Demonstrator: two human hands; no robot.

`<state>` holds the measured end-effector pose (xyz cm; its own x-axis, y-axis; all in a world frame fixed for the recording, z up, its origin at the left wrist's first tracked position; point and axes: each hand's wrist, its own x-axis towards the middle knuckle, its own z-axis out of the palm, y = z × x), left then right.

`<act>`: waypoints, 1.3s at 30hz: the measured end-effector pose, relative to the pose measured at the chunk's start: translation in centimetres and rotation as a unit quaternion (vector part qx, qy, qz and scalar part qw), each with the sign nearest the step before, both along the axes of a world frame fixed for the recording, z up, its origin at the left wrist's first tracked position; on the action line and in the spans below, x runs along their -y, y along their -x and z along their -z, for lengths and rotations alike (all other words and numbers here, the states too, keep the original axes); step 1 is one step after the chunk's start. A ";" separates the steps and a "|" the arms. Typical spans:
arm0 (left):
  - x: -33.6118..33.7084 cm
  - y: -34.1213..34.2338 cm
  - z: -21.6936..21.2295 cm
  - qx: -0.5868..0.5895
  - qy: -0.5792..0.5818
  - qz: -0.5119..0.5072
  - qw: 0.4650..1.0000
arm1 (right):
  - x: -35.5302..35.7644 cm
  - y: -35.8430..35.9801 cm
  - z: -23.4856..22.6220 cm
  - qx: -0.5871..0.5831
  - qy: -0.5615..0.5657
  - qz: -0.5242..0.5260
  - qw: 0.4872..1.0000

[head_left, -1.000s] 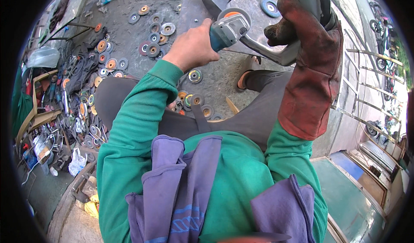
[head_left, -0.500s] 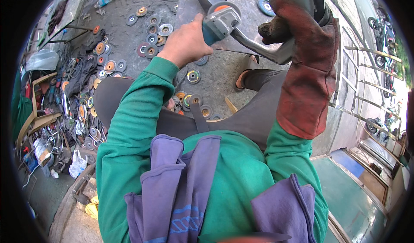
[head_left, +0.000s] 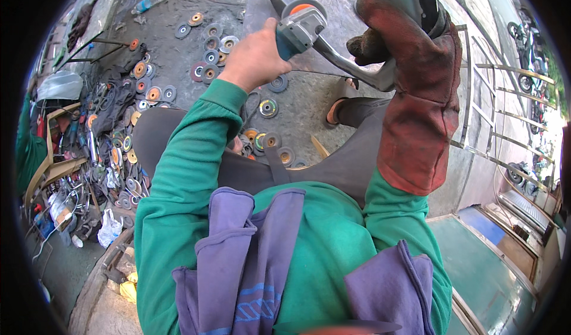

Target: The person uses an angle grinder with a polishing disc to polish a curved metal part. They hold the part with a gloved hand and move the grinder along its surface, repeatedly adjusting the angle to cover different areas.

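Left hand (head_left: 254,58), bare, grip wrapped tight round the angle grinder (head_left: 297,28) body, at 12 o'clock. Right hand (head_left: 410,55) in a red leather glove, grip clamped on a bent metal piece (head_left: 351,55) just beside the grinder at 1 o'clock. Worn grinding discs (head_left: 208,61) litter the floor (head_left: 297,115) toward 10 o'clock.

One angle grinder (head_left: 299,28), one red leather glove (head_left: 416,97), and one bent metal piece (head_left: 351,55). Grinding discs (head_left: 208,55) lie scattered on the floor (head_left: 297,115), several dozen, too many to count exactly. One plastic bottle (head_left: 148,3). Two hands, one bare (head_left: 256,55), one gloved.
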<state>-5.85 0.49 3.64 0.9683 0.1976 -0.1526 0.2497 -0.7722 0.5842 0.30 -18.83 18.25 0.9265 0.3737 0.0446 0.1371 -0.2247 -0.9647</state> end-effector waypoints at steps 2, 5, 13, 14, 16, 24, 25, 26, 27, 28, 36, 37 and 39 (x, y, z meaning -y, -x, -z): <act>0.3 0.2 0.1 -0.015 0.015 0.020 1.000 | 0.0 0.0 -0.1 -0.006 0.019 0.009 1.000; 0.7 0.5 0.3 -0.051 0.041 0.047 0.997 | 0.2 -0.2 -0.3 -0.003 0.013 0.005 1.000; -1.9 -0.3 1.0 -0.025 -0.017 -0.069 0.997 | 0.0 -0.2 -0.7 0.004 -0.007 0.000 1.000; -2.0 -0.3 1.1 -0.026 -0.016 -0.063 0.998 | -0.1 -0.2 -0.7 0.003 -0.008 0.000 1.000; -2.0 -0.1 1.2 -0.022 -0.014 -0.053 0.998 | -0.1 -0.2 -0.7 0.003 -0.009 -0.002 1.000; -2.0 -0.1 1.2 -0.030 0.009 -0.030 0.999 | -0.2 0.2 -0.4 0.006 -0.005 -0.005 1.000; -2.1 -0.2 1.1 -0.028 -0.001 -0.045 0.999 | -0.2 0.1 -0.4 0.007 -0.005 -0.006 1.000; -2.1 -0.3 1.1 -0.025 -0.004 -0.045 0.999 | -0.2 0.3 -0.3 0.012 -0.009 -0.007 1.000; -2.1 -0.3 1.0 -0.022 -0.006 -0.045 0.999 | -0.3 0.2 -0.3 0.012 -0.007 -0.012 1.000; -2.1 -0.3 0.9 -0.020 -0.011 -0.048 0.999 | -0.3 0.2 -0.3 0.012 -0.006 -0.018 1.000; -2.1 -1.0 0.4 -0.066 0.008 -0.036 0.997 | 0.3 0.3 -0.4 -0.001 0.014 -0.024 1.000; -2.3 -1.1 0.3 -0.056 0.003 -0.051 0.997 | 0.2 0.3 -0.4 0.002 0.010 -0.021 1.000; -2.5 -1.2 0.2 -0.059 -0.007 -0.060 0.996 | 0.0 0.4 -0.4 0.005 0.008 -0.019 1.000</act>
<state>-4.65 3.00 3.44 0.9134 0.3131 -0.2601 0.4063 -0.7404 0.5355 -0.05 -18.82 18.70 0.9111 0.4094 0.0480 0.1560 -0.2348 -0.9595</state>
